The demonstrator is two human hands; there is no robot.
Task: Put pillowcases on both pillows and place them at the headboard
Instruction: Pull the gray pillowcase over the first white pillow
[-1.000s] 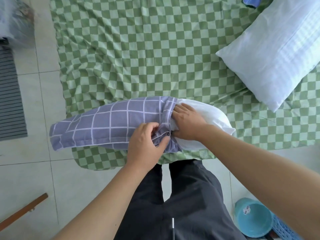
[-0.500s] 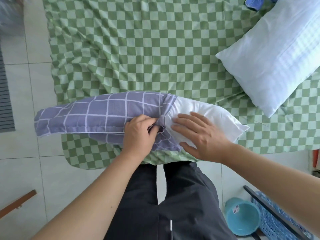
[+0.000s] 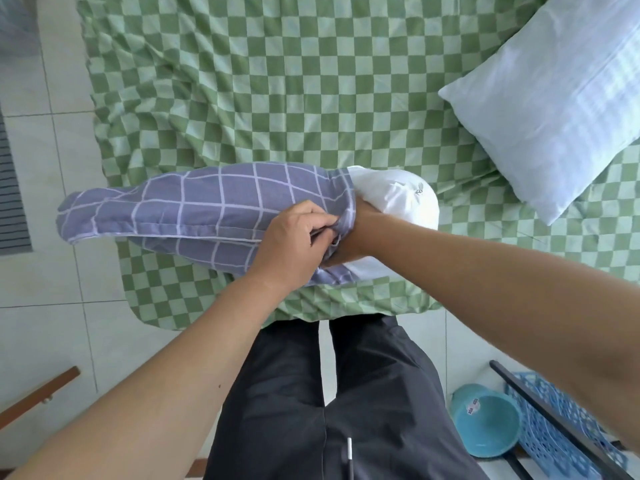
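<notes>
The fingers of the left hand (image 3: 294, 242) are curled tight and pinch the gathered open hem of the purple grid-patterned pillowcase (image 3: 194, 216), the thumb pressed against the bunched cloth at its mouth. The right hand (image 3: 351, 237) is pushed into that mouth beside the left; only its wrist and the heel of the hand show, so whether its fingers are spread or closed I cannot tell. The two hands touch at the hem.

The pillowcase covers most of a white pillow (image 3: 398, 202), whose bare end bulges out of the opening just past the right wrist, with a small zipper pull showing on it. The covered end of this pillow reaches away from the hands and overhangs the edge of the bed (image 3: 277, 81), which wears a green checked sheet. The half-cased pillow lies across the near corner of the bed, just in front of the person's dark trousers (image 3: 329, 393).

A second pillow (image 3: 554, 102), white with faint stripes and no pillowcase, lies on the bed well apart from the first, on the far side of the right forearm. Beside the bed, near the trousers, a teal bucket (image 3: 485, 424) stands on the tiled floor (image 3: 45, 323), next to a blue plastic basket (image 3: 554, 431). A wooden bar (image 3: 38, 396) lies on the floor on the opposite side of the trousers.
</notes>
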